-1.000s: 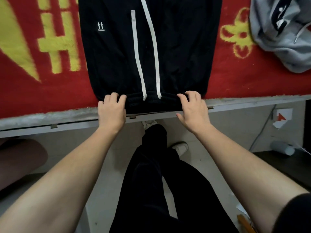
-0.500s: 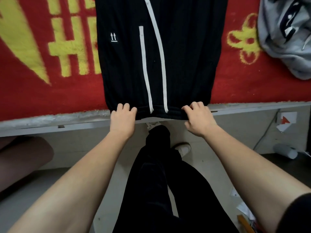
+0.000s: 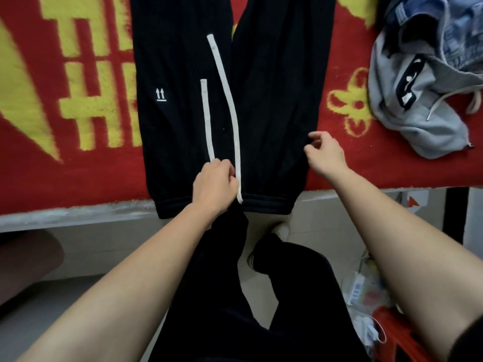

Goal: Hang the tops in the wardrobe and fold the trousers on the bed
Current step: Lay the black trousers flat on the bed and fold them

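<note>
On the red bed blanket [image 3: 78, 173], black trousers [image 3: 274, 100] lie flat mid-frame; left grip [image 3: 214, 184] pinches a white drawstring [image 3: 206, 118], right grip [image 3: 325, 155] curls at their edge, hold unclear.

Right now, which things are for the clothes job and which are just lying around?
For the job: black trousers, their drawstrings, grey hoodie, bed, left hand, right hand.
Just lying about: papers on the floor, red plastic thing beside them.
</note>
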`<control>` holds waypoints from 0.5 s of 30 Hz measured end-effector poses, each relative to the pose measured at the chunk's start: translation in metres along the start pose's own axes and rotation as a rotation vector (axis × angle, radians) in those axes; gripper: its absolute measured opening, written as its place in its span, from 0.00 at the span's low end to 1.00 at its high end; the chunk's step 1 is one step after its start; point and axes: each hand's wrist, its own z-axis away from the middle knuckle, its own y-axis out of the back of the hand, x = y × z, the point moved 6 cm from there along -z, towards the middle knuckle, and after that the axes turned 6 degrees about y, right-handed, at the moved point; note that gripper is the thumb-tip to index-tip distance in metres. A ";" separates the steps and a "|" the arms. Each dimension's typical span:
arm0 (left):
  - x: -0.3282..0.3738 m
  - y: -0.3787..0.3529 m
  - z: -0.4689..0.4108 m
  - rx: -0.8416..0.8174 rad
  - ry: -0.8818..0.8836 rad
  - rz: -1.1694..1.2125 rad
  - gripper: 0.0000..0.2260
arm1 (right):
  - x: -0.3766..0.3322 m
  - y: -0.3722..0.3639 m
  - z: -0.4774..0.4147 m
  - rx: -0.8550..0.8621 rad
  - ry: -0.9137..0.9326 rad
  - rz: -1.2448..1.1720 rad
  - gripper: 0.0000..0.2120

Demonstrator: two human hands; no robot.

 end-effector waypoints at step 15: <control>0.114 -0.089 -0.021 -0.257 0.073 -0.177 0.40 | -0.012 0.022 -0.078 -0.025 -0.221 -0.567 0.20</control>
